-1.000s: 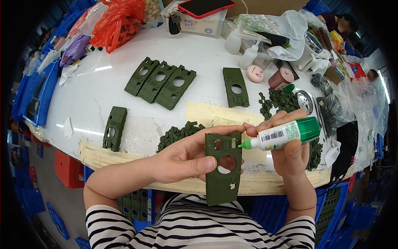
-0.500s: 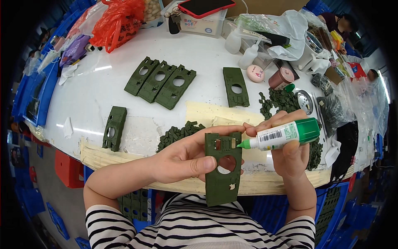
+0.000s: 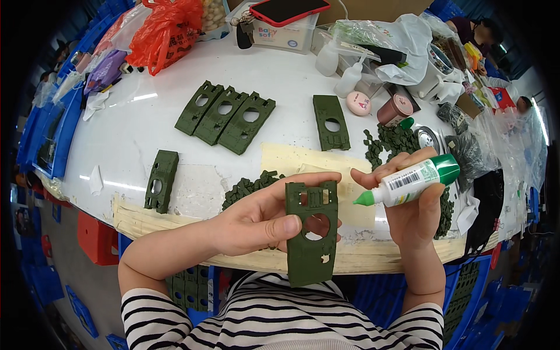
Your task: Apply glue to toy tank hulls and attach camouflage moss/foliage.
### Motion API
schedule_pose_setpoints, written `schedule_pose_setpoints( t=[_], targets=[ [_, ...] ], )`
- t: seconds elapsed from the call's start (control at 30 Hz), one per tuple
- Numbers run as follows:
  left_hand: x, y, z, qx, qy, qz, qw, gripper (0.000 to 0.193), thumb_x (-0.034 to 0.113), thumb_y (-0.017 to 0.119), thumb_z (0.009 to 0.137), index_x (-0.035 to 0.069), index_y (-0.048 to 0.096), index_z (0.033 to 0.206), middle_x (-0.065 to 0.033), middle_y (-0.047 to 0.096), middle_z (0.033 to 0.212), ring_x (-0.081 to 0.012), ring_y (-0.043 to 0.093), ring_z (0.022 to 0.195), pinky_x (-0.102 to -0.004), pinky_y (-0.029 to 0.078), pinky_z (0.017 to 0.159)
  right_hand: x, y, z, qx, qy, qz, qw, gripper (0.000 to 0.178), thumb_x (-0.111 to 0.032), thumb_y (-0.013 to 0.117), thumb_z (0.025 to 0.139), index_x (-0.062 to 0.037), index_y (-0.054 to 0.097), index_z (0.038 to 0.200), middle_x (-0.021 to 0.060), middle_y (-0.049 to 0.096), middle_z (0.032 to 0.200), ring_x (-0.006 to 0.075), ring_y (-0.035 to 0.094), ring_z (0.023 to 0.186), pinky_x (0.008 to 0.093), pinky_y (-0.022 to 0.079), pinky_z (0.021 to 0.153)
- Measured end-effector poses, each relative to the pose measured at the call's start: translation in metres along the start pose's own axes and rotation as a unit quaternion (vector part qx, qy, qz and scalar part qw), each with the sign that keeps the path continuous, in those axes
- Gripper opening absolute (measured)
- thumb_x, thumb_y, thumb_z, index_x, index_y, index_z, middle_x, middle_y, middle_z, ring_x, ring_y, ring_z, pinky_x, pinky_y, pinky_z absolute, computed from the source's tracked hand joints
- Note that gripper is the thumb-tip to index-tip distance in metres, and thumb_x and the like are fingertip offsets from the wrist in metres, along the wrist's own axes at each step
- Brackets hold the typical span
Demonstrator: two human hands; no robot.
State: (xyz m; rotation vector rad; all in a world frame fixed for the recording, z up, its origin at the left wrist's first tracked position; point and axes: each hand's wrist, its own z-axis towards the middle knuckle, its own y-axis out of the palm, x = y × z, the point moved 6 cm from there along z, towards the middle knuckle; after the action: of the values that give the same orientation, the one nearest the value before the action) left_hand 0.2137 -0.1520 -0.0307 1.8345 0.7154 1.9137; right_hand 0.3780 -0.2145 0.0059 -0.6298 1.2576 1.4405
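My left hand (image 3: 256, 230) is closed on a dark green plastic tank hull part (image 3: 306, 262), its thumb on the near face and fingers behind. The part is upright, with a large round hole and smaller openings. In my right hand (image 3: 411, 219) lies a white and green glue bottle (image 3: 405, 184), gripped between thumb and fingers. Its green nozzle points left toward the part, with a gap between them. Behind my left hand is a heap of small dark green pieces (image 3: 248, 189); another heap (image 3: 396, 140) lies beyond my right hand.
Three matching hull parts (image 3: 224, 114) lie together on the white table (image 3: 134, 128), with single ones at left (image 3: 161, 181) and right (image 3: 331, 122). White squeeze bottles (image 3: 351, 79), a round pink tin (image 3: 358, 103) and a dark red jar (image 3: 395, 109) stand at back right.
My right hand has drawn the glue bottle back to the right, so its nozzle is away from the hull part. The held part has shifted slightly left and up.
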Motion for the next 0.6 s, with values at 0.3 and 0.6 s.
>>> schedule_pose_setpoints(
  t=[0.3, 0.6],
  targets=[
    [0.019, -0.014, -0.005, 0.13, 0.059, 0.017, 0.99, 0.07, 0.045, 0.048, 0.092, 0.004, 0.021, 0.142, -0.0255, 0.052, 0.121, -0.035, 0.057, 0.108, -0.0464, 0.046, 0.092, -0.002, -0.007, -0.002, 0.057, 0.005, 0.029, 0.998, 0.049, -0.053, 0.051, 0.088, -0.0079, 0.044, 0.106, 0.009, 0.057, 0.093, 0.0255, 0.062, 0.093, 0.0542, 0.044, 0.095],
    [0.034, -0.068, -0.119, 0.421, 0.1, 0.198, 0.88, 0.043, 0.024, 0.037, 0.099, 0.003, 0.034, 0.137, -0.0185, 0.059, 0.113, -0.021, 0.062, 0.1, -0.0334, 0.057, 0.076, -0.055, -0.076, -0.088, 0.188, -0.134, 0.01, 0.973, 0.045, -0.046, 0.049, 0.092, -0.0045, 0.047, 0.111, 0.0148, 0.053, 0.107, 0.0233, 0.061, 0.091, 0.0376, 0.053, 0.082]
  ],
)
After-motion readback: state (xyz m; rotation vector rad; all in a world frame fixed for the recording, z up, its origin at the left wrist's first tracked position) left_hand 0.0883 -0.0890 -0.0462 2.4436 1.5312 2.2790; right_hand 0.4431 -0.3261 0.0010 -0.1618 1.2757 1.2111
